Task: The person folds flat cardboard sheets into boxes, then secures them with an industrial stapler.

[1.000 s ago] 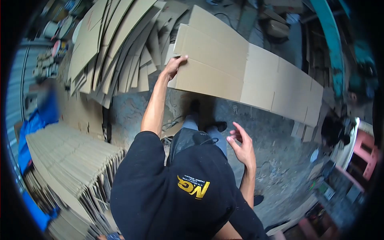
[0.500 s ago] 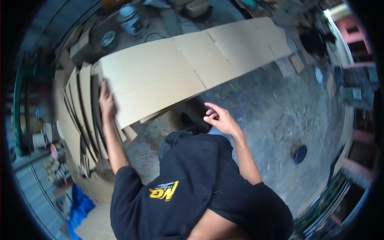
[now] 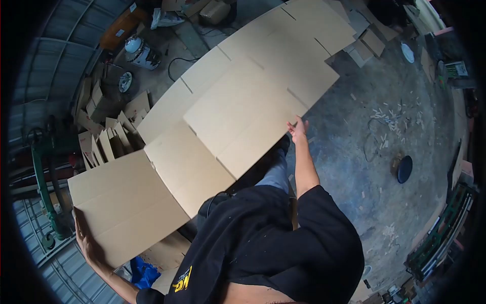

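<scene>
A long flat cardboard sheet [image 3: 248, 116], creased and slotted like an unfolded box, stretches across the view in front of me. My left hand [image 3: 87, 244] holds its left end, fingers lying along the edge. At the near edge, toward the sheet's right part, is my right hand [image 3: 298, 128], fingers apart and fingertips right at the edge. Another flat cardboard sheet [image 3: 304, 28] lies beneath, showing past the far side of the upper one.
Upright folded cardboard pieces [image 3: 109, 144] stand at the left, behind the sheet. A gas cylinder [image 3: 142, 53] is at the upper left. On the concrete floor at the right are a dark blue round object [image 3: 404, 169] and scattered scraps [image 3: 387, 119]. A green metal frame [image 3: 438, 228] lies lower right.
My left hand has moved left and toward me, and a cardboard sheet now spans from it across the lower one. My right hand has moved forward to the sheet's near edge.
</scene>
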A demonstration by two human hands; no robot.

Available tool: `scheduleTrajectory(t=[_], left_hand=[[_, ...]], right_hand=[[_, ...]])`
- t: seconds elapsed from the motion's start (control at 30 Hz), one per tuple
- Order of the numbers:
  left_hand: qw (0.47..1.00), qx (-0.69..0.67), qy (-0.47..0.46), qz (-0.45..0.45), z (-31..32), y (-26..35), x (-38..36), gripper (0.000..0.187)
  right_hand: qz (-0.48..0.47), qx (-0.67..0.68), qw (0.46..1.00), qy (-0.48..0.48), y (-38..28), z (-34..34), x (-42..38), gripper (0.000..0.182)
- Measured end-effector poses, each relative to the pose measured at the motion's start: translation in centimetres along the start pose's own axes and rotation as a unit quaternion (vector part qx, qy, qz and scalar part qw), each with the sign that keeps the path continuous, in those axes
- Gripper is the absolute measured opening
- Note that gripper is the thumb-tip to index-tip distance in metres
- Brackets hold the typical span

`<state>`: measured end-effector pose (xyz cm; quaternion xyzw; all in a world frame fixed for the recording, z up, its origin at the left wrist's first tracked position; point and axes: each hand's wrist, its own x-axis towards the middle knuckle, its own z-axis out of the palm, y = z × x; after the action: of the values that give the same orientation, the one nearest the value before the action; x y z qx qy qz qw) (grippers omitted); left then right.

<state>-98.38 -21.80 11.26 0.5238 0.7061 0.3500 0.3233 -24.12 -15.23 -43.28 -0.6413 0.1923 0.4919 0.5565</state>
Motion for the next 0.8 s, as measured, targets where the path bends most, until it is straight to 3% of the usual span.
scheduleTrajectory(t=[0.03,0.1,0.13,0.23,0.4,0.47,0.53,0.6,0.63,0.67,0.73,0.77,0.8], left_hand=[[1.0,0.005,0.005,0.001,0.0,0.8,-0.8,0.068],[1.0,0.016,0.01,0.005,0.6,2.5,-1.3,0.068],[1.0,0.02,0.009,0.01,1.2,3.2,-1.3,0.069],[0.999,0.03,0.001,0.031,2.7,5.3,-0.5,0.069],[0.996,0.034,-0.025,0.085,5.6,6.9,2.1,0.071],[0.992,0.046,-0.042,0.109,6.8,6.5,3.6,0.071],[0.985,0.064,-0.063,0.149,10.2,5.7,5.7,0.072],[0.965,0.095,-0.073,0.234,16.6,6.6,7.1,0.071],[0.968,0.141,-0.031,0.203,19.2,5.7,8.0,0.066],[0.933,0.257,-0.02,0.251,22.0,4.9,9.2,0.059],[0.897,0.305,0.0,0.321,29.1,3.1,12.1,0.057],[0.934,0.222,-0.01,0.281,33.9,4.4,12.3,0.061],[0.967,0.178,0.006,0.184,38.5,5.7,11.6,0.069]], right_hand=[[0.015,0.064,0.997,0.041,0.4,-0.4,2.1,0.096],[0.022,0.153,0.985,-0.074,0.7,-2.2,6.5,0.096],[-0.002,0.2,0.978,-0.068,0.7,-2.1,7.7,0.083],[0.032,0.335,0.933,-0.126,-1.1,-2.0,9.2,0.068],[-0.017,0.312,0.936,-0.165,-13.1,2.8,2.8,0.054],[-0.152,0.237,0.929,-0.242,-17.8,4.0,2.4,0.037],[-0.325,0.046,0.933,-0.148,-22.5,5.8,-0.7,0.018],[-0.567,-0.004,0.805,-0.175,-25.8,8.2,-6.7,0.019],[-0.63,-0.091,0.755,-0.156,-27.3,8.6,-7.1,0.019],[-0.642,-0.169,0.733,-0.145,-28.3,8.9,-9.0,0.024],[-0.642,-0.254,0.709,-0.142,-29.1,9.4,-14.5,0.034],[-0.694,-0.26,0.661,-0.12,-28.5,10.0,-18.0,0.04],[-0.744,-0.263,0.607,-0.097,-27.5,10.6,-19.9,0.046]])
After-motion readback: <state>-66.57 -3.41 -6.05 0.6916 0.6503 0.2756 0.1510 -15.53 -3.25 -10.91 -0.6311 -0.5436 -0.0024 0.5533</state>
